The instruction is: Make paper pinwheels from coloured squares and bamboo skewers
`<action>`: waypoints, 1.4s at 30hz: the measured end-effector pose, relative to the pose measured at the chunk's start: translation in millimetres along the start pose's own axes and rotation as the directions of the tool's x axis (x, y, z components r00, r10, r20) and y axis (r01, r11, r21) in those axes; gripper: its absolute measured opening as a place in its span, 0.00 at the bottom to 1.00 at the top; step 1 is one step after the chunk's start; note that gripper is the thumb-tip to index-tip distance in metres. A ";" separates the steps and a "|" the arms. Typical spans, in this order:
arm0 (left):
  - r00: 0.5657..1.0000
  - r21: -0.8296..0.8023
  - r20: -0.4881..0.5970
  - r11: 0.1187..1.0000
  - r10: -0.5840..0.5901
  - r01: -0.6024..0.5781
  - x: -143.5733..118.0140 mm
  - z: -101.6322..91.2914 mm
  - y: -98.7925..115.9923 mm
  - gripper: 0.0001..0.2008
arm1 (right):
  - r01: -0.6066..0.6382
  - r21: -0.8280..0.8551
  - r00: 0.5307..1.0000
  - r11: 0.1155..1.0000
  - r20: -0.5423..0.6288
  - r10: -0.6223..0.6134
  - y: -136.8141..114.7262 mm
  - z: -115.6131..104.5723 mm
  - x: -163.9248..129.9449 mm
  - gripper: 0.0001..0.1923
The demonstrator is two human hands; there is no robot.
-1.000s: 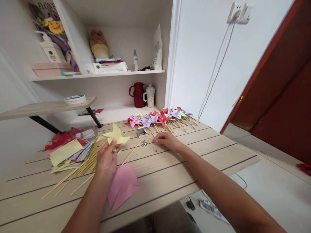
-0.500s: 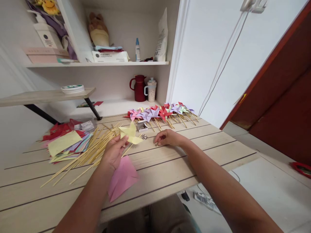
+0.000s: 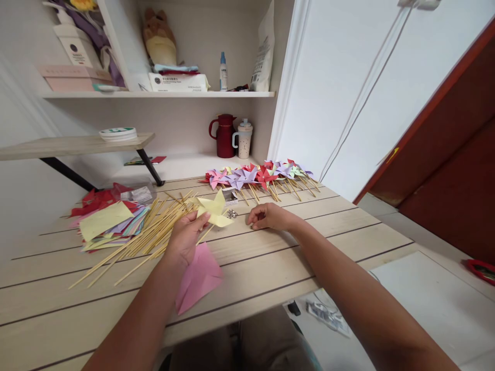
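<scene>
My left hand (image 3: 187,233) is closed on a pale yellow paper pinwheel (image 3: 212,208), its folded blades standing out past my thumb. Low over the tabletop, my right hand (image 3: 270,216) has its fingers curled together, with a tiny object at the tips that is too small to name. Between the hands lies a little pile of shiny metal bits (image 3: 232,214), just in front of a small open box (image 3: 231,196). A pink paper square with cut lines (image 3: 199,278) rests under my left wrist. Thin wooden sticks (image 3: 154,232) are spread left of that hand.
Finished paper pinwheels on sticks (image 3: 247,178) lie in a row along the back. Stacked coloured paper (image 3: 106,221) sits at the left, below a raised wooden shelf (image 3: 77,146). A red jug (image 3: 225,136) and a lidded cup (image 3: 244,139) stand behind the table.
The whole view has shifted slightly. My right fingertips have closed in over the small pieces on the table, while my left hand keeps hold of the yellow pinwheel.
</scene>
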State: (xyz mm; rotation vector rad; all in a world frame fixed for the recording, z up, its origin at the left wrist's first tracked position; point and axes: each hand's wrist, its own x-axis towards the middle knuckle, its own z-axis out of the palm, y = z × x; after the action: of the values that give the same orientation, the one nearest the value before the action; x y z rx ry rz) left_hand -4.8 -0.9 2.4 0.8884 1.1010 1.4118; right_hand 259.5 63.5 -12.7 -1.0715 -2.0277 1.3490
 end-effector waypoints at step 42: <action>0.936 0.065 -0.167 0.951 0.310 -0.303 -11.3 6.4 2.4 0.17 | 0.413 -0.131 0.754 0.901 -0.506 -0.419 -91.8 92.5 12.6 0.07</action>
State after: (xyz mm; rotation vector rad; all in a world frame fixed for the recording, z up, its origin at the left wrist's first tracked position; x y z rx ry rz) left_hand 2.1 -11.1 7.2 1.0112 1.1590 1.7594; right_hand 152.3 4.4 33.8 -0.8039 -1.7133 0.7105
